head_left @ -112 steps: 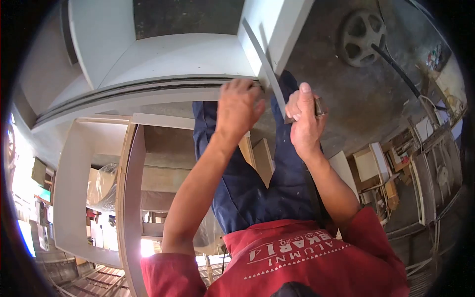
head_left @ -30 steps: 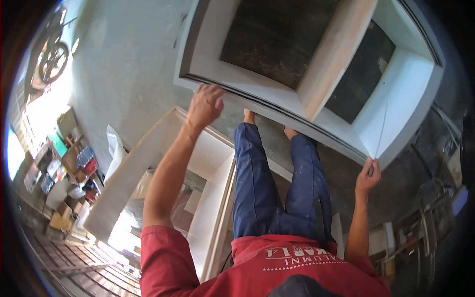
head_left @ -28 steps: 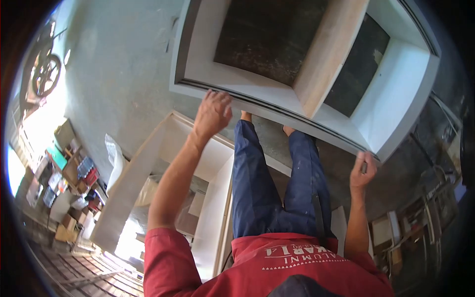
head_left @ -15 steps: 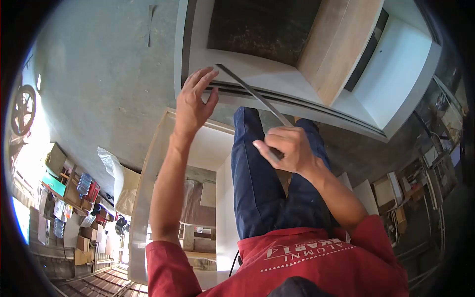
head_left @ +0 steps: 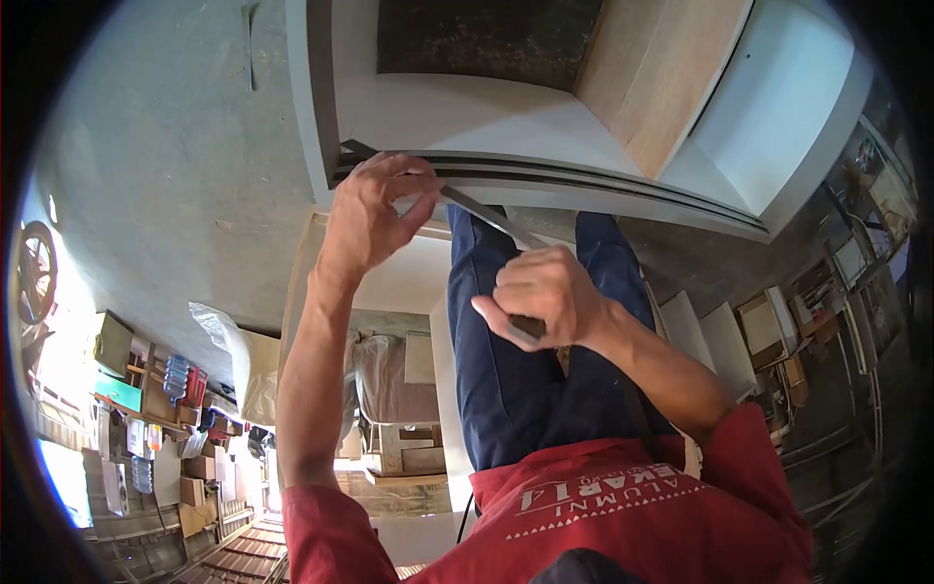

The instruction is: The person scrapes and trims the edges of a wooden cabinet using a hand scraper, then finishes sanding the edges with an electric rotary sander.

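Observation:
My right hand is closed around the dark handle end of a long flat metal file. The file slants up and left, its dark tip poking out past the fingers of my left hand. Those fingers curl over the far part of the file, with the thumb on the near side. Beneath them is the grooved front edge of a white cabinet, close to its left corner. Whether the file touches the grooves is hidden by my left hand.
A wooden divider stands inside the cabinet. My legs are below its grooved edge. To their left is another white-sided frame. Plastic sheeting and stacked goods lie farther left; boards are at the right.
My left hand has come down onto the file's far part and closed over it. My right hand has shifted slightly left with the file. The view has moved a little.

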The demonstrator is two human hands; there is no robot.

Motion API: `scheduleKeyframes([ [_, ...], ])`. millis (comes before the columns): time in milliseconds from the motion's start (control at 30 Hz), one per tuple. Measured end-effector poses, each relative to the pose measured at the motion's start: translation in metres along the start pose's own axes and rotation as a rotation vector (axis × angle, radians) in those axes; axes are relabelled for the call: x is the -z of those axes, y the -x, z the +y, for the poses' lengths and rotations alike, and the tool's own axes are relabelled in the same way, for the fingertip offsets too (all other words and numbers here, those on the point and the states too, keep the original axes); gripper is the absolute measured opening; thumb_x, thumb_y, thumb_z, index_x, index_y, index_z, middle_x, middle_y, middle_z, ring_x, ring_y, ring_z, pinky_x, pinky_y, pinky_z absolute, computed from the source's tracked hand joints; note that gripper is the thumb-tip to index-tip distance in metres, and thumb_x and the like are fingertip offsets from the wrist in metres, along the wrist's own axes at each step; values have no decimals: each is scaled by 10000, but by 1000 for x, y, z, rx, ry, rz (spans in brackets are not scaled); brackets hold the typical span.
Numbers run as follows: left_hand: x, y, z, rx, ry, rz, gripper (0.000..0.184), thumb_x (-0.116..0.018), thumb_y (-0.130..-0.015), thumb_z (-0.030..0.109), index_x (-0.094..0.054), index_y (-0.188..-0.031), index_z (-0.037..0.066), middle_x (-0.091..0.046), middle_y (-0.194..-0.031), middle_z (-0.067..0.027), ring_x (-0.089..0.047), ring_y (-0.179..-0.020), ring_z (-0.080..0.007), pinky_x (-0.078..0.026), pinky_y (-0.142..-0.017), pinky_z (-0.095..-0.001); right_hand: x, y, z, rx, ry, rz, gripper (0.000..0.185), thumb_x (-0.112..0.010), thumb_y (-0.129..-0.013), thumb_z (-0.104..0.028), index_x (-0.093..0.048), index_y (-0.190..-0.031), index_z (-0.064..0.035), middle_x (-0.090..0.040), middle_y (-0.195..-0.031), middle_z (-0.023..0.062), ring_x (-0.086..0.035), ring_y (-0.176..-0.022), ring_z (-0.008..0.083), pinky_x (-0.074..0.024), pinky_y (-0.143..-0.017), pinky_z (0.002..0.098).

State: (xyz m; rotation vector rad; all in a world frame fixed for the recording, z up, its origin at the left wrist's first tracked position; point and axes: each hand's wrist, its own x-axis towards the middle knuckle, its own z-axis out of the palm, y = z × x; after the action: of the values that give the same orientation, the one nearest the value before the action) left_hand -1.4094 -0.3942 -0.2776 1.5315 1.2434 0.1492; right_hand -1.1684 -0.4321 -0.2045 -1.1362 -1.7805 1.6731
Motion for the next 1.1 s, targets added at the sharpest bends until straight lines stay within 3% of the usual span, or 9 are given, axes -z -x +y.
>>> scheduleKeyframes([
  [300, -6, -18, 0, 18, 1, -154, 145, -771, -894, 52, -815, -1031, 44, -761, -1024, -95, -720, -908, -262, -592, -772, -364, 0, 11, 18, -10, -42, 42, 455, -731, -833, -30, -392, -533, -75, -387, -512, 71, -434, -438, 262, -339, -449, 385],
  [367, -13, -24, -4, 84, 79, -116, 111, -768, -884, 83, -820, -977, 54, -766, -988, -100, -726, -871, -293, -587, -788, -391, -1, 11, 31, 33, 11, 27, 457, -733, -828, -20, -387, -534, -77, -391, -515, 71, -435, -436, 261, -334, -448, 388],
  [600, -21, -26, 13, -21, -53, -126, 133, -769, -877, 40, -802, -1001, 4, -758, -982, -118, -744, -830, -295, -586, -764, -371, 4, 26, 36, 75, -83, 69, 440, -739, -809, -11, -396, -545, -87, -417, -535, 75, -446, -448, 266, -337, -454, 402],
  [667, -26, -32, 11, 122, 50, -109, 135, -779, -874, 50, -805, -999, 7, -757, -979, -116, -746, -847, -285, -588, -764, -371, 2, 25, 43, 88, -12, 75, 450, -745, -803, -11, -387, -540, -87, -419, -542, 72, -443, -450, 262, -335, -454, 401],
  [800, -26, -29, 20, 122, 1, -155, 130, -772, -878, 41, -806, -998, 5, -756, -975, -117, -750, -850, -271, -589, -766, -366, 15, 29, 38, 47, -39, 47, 451, -739, -808, -16, -380, -543, -80, -415, -538, 70, -460, -452, 260, -349, -453, 392],
  [900, -28, -26, 18, 39, -22, -147, 124, -763, -882, 29, -811, -994, 13, -760, -1033, -116, -751, -868, -261, -592, -760, -363, 7, 38, 48, 81, -38, 13, 448, -737, -824, -19, -390, -546, -81, -421, -537, 72, -450, -447, 260, -353, -453, 395],
  [1033, -26, -26, 25, -4, -28, -85, 112, -768, -880, 39, -816, -982, 37, -750, -1093, -103, -723, -1030, -277, -577, -861, -384, 14, 35, 39, 88, -33, 33, 450, -741, -832, -31, -396, -547, -83, -417, -536, 71, -451, -448, 259, -355, -455, 396],
  [1067, -27, -24, 28, -71, -38, -20, 109, -773, -878, 45, -812, -980, 42, -746, -1097, -94, -707, -1087, -282, -568, -895, -393, 15, 39, 38, 60, -21, -20, 326, -746, -844, -85, -514, -617, -112, -490, -572, 59, -525, -507, 267, -411, -502, 398],
  [1100, -27, -21, 19, -46, -176, 115, 243, -780, -898, 124, -763, -1123, 37, -744, -1084, -103, -682, -1149, -270, -543, -947, -402, 16, 42, 38, 31, -7, -73, 208, -752, -857, -140, -631, -687, -141, -562, -608, 47, -599, -565, 274, -467, -550, 400],
])
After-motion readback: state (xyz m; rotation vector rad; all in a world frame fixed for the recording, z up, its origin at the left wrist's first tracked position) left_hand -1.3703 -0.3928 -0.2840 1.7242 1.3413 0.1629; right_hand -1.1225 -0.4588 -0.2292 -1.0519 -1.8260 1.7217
